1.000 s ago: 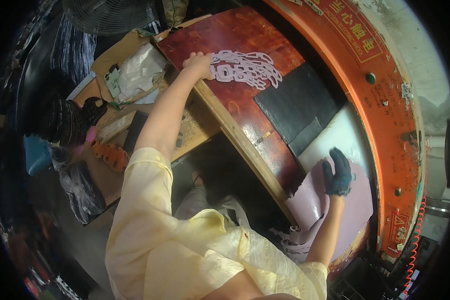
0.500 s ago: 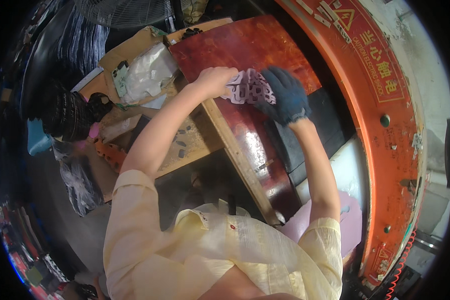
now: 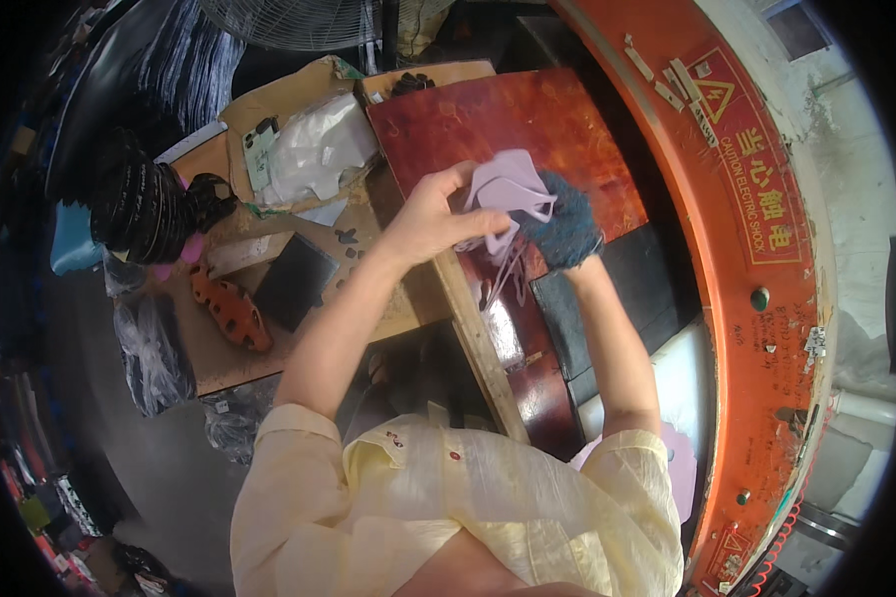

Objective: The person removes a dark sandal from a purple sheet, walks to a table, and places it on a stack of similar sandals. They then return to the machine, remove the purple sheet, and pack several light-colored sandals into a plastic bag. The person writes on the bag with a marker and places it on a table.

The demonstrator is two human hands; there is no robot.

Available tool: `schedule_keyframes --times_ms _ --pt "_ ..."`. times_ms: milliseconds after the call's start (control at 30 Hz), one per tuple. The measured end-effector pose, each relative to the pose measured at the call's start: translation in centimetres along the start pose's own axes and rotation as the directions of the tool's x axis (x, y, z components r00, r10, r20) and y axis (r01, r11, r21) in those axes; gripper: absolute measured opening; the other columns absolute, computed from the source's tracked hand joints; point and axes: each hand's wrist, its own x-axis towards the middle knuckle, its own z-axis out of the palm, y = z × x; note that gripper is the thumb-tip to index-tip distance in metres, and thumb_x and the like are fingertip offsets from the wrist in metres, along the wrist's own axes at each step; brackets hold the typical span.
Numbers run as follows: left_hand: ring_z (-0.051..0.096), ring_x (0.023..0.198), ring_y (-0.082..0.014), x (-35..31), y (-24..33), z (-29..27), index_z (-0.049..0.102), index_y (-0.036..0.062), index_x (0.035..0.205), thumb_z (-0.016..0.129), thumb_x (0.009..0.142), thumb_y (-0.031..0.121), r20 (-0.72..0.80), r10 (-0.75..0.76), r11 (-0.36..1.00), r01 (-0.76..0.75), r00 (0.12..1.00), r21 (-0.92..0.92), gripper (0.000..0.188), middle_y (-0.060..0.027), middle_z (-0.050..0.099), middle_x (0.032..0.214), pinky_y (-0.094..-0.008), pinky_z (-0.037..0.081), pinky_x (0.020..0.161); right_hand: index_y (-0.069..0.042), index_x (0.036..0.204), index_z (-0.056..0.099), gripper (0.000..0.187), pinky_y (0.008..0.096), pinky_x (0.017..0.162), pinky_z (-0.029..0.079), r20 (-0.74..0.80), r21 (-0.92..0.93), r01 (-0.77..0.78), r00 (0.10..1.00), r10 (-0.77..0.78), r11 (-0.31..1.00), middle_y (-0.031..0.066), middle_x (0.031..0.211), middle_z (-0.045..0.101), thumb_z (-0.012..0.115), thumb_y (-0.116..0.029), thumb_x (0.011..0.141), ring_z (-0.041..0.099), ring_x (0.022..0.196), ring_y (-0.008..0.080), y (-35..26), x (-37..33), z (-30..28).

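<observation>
Lilac cut-out sheet [image 3: 513,174] hangs between the two hands, above the glossy red-brown surface [image 3: 498,109], with thin strips dangling below it; the bare left hand [image 3: 432,221] is clamped on its left side, thumb in front; the gloved right hand [image 3: 567,227] is against its right edge, though whether those fingers are closed on it I cannot tell; a black sheet [image 3: 622,294] lies near the right forearm, next to a white slab [image 3: 680,368]; a larger lilac sheet [image 3: 682,470] shows beside the right sleeve; leftward, an orange piece with holes [image 3: 227,301] lies beside a dark block [image 3: 294,281].
</observation>
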Motion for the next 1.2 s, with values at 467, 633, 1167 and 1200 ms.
schedule_keyframes --times_ms 467,633,1167,1200 --pt "0.062 0.073 -0.0227 -2.1 2.9 3.6 0.058 0.0050 0.100 0.070 0.070 0.003 0.002 0.714 0.476 -0.487 0.700 0.732 0.032 -0.0088 0.063 0.081 -0.0325 0.049 0.066 -0.002 0.123 0.048 0.072 0.0346 0.087 0.047 -0.088 -0.137 0.314 0.941 -0.327 0.940 0.0134 0.110 0.060 0.081 -0.021 0.062 0.060 0.100 0.0244 -3.1 -3.3 0.0" --pt "0.064 0.067 -0.0182 -4.1 5.5 5.3 0.056 0.0063 0.109 0.071 0.071 0.003 0.011 0.698 0.452 -0.452 0.716 0.769 0.041 -0.0070 0.064 0.078 -0.0274 0.051 0.060 -0.005 0.116 0.055 0.063 0.0373 0.087 0.046 0.059 -0.109 0.443 0.896 -0.439 0.890 0.0126 0.106 0.061 0.081 -0.022 0.062 0.060 0.098 0.0273 -5.2 -4.8 -2.0" --pt "0.055 0.088 -0.0103 -9.4 10.5 10.9 0.047 0.0035 0.125 0.080 0.066 0.011 0.022 0.256 0.843 -0.234 0.966 0.484 0.068 -0.0062 0.061 0.103 -0.0240 0.041 0.080 -0.002 0.121 0.045 0.068 0.0327 0.082 0.051 0.186 0.456 0.265 0.905 -0.382 0.850 0.0091 0.108 0.058 0.081 -0.014 0.064 0.058 0.096 0.0174 -4.7 -6.2 -2.0" --pt "0.055 0.088 -0.0100 -9.6 10.4 11.0 0.046 0.0033 0.126 0.079 0.067 0.012 0.012 0.264 0.843 -0.236 0.964 0.483 0.068 -0.0060 0.060 0.104 -0.0240 0.041 0.080 -0.002 0.124 0.042 0.074 0.0343 0.085 0.050 0.202 0.562 0.182 0.916 -0.347 0.807 0.0103 0.112 0.057 0.082 -0.016 0.063 0.057 0.099 0.0183 -5.0 -6.5 -1.9"
